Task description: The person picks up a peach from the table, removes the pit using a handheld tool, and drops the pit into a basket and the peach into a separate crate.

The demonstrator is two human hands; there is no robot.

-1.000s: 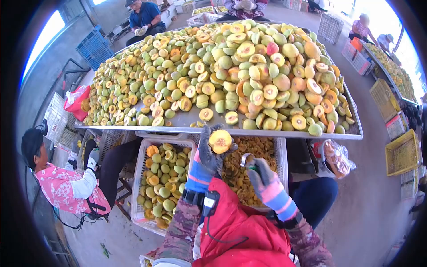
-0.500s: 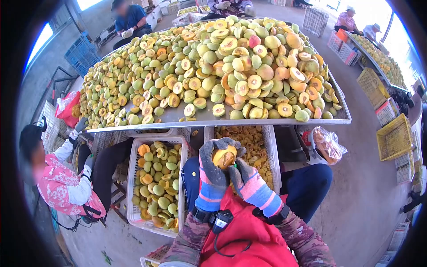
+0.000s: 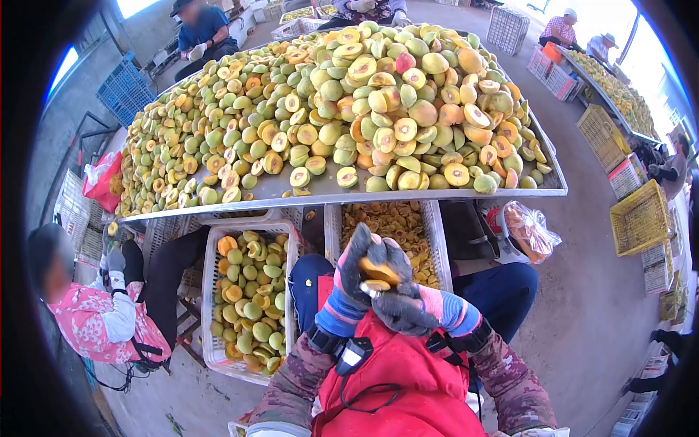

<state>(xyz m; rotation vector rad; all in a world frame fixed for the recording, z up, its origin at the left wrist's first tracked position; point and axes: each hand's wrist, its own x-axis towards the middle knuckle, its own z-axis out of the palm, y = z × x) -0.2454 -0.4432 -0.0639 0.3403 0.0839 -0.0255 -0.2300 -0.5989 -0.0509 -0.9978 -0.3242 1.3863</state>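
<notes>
In front of my red apron, both gloved hands are close together. My left hand point(image 3: 354, 273) is wrapped round a halved peach point(image 3: 381, 272) with orange flesh. My right hand point(image 3: 408, 309) is closed just below, gripping a small pitting tool whose shiny metal end point(image 3: 375, 285) lies against the fruit. Fingers hide its handle. Behind my hands stands a white crate point(image 3: 437, 240) of peach scraps. To the left, another white crate point(image 3: 215, 291) holds peach halves. A large heap of cut peaches point(image 3: 313, 109) covers most of the metal table point(image 3: 291, 206).
A co-worker in a pink patterned top point(image 3: 95, 320) sits at my left. Across the table are two more people. On the right are a clear plastic bag point(image 3: 530, 231), a yellow crate point(image 3: 641, 224) and another fruit-covered table point(image 3: 619, 91). Blue crates point(image 3: 127, 91) stand at the far left.
My right hand has turned and moved under the peach, and the tool's metal end now shows at its lower edge. The left co-worker's hands have come down from the table edge. My view has shifted slightly.
</notes>
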